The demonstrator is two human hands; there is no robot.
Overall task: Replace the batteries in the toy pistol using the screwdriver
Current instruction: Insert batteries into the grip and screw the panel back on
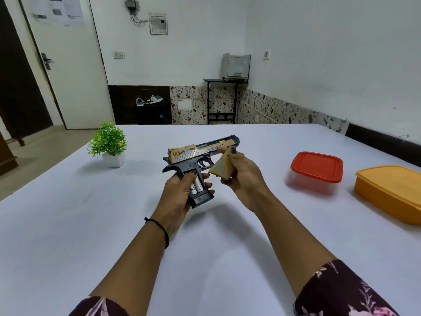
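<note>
Midway through a battery change, the black-and-gold plastic toy pistol point(200, 153) is held above the white counter point(227, 247), its grip clasped in the left hand point(180, 195), while the detached mustard-yellow grip cover point(224, 166) is pinched in the right hand point(243, 176), just beside the trigger guard. The compartment is seen open, with what appear to be two silver cylindrical batteries point(197, 187) seated inside; whether these are old or fresh cannot be told. The cover is judged not yet refitted and screwed down. No screwdriver is seen. Also counted are one clear box with a red lid point(316, 166), one orange lidded box point(391, 190) and one small green potted plant point(109, 142).
</note>
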